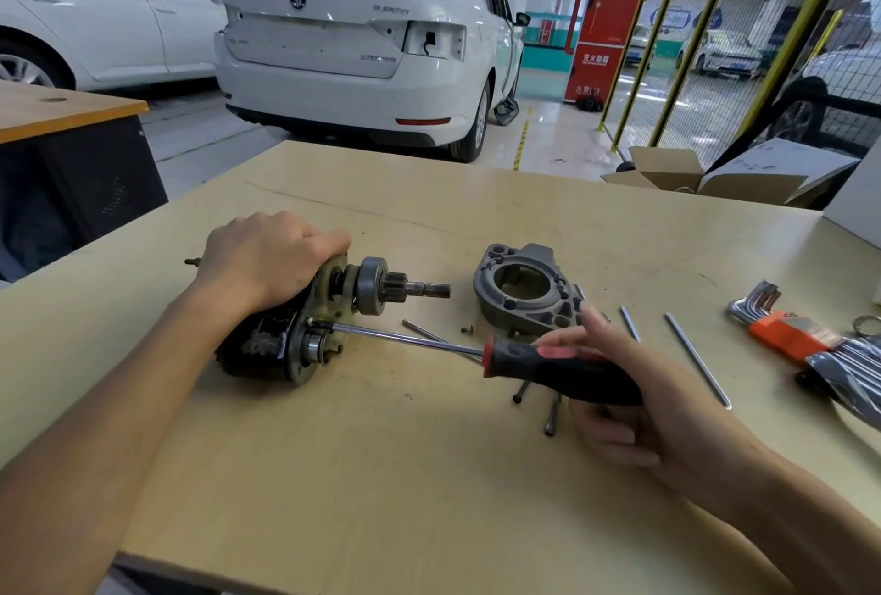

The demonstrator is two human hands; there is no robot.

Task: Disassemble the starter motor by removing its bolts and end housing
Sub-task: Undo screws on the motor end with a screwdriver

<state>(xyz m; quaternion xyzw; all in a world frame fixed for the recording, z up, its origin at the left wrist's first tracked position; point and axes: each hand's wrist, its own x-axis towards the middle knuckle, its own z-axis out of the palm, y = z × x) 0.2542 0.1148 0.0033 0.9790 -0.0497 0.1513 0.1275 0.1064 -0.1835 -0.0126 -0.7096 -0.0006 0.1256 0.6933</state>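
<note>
Meanwhile left hand fingers clasp the starter motor, right hand fingers grip the unlabelled screwdriver.

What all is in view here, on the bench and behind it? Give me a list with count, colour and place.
starter motor: one, black and grey, left on the table, pinion shaft pointing right
end housing: one, grey, off the motor, mid-table
screwdriver: one, black and red handle, tip at the motor's plate
long bolts: several, silver, loose around the housing and to its right
hex key set: one, silver in an orange holder, right edge
table: one, pale wood
cars: at least two close by, white, behind the table
cardboard box: one, brown, open, beyond the table
left hand: grips the motor from above
right hand: holds the screwdriver handle
</note>
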